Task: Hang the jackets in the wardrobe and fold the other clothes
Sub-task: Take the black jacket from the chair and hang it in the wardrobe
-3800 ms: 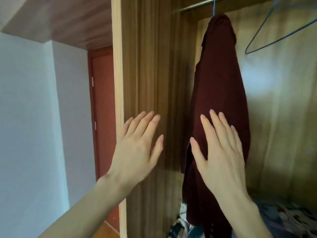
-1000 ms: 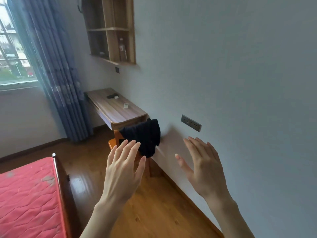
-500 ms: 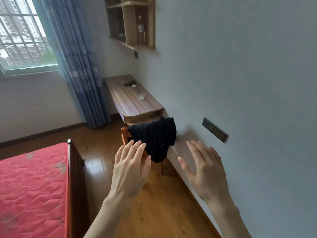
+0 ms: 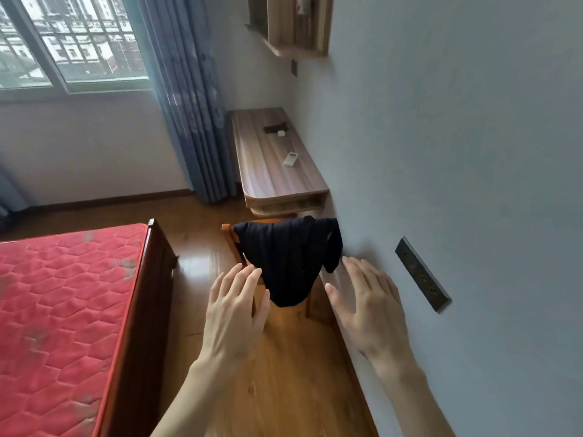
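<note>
Hanging over chair back (image 4: 227,234), dark garment (image 4: 285,257); beyond and between spread, empty left hand (image 4: 235,313) and right hand (image 4: 370,307).

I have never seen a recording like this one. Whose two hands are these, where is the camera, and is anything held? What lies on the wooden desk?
There is no machine here. The camera sits on a person's head and looks forward and down, so you see that person's own bare hands: the left hand and the right hand. Both are open with straight fingers and hold nothing. Beyond them, a dark navy garment hangs over the back of an orange wooden chair. On the wooden desk by the wall lie a small white remote control and a flat black object with a small white piece beside it. On the left is a red quilted mattress.
</note>
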The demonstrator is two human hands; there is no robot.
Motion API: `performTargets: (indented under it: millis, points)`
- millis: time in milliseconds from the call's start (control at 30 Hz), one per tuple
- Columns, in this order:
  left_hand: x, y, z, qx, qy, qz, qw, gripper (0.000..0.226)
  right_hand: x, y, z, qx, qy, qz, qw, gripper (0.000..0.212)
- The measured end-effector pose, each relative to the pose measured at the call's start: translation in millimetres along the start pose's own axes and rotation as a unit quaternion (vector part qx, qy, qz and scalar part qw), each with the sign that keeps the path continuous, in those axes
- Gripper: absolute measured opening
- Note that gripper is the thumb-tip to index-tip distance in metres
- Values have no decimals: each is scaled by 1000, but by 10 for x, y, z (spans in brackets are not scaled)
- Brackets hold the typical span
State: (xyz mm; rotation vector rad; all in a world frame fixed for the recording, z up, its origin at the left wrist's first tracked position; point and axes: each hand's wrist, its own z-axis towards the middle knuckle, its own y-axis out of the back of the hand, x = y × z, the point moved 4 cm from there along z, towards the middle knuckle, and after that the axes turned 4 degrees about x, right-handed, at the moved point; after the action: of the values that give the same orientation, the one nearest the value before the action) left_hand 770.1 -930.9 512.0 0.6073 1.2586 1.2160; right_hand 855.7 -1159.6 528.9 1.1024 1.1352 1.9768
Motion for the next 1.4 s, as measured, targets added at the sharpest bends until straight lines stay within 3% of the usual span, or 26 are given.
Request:
performTargets:
  millis: [167,400,567,767,1033,1167,1267,1400]
  points:
    - [-23,-349,326,-5,24,0,1000,39,-258,-346,357,46,-4,25,999,71]
    - [295,-1006,874,-30,45,-3,999,38,-625,-1031,825,85,-71,86,990,63]
    - [518,-1544,1179,29,72,-7,997,38,-859,-1627,1056,121,-205,251,938,55]
    - [889,-2074,1337,86,85,2,993,39,-1193,-2322,1280,158,-320,279,892,57]
    - [1287,-2797,1322,201,181,52,961,47,-1548,-3160,1613,199,-420,309,830,73]
    - [1452,-3069,1355,235,244,27,940,48,-1588,-3467,1839,195,-420,359,810,82]
    - [1505,-3162,1438,208,305,-69,927,38,-1540,-3638,1908,211,-392,393,804,65]
    - [1563,-3114,1524,147,387,-231,880,35,-1453,-3625,1889,207,-386,364,822,12]
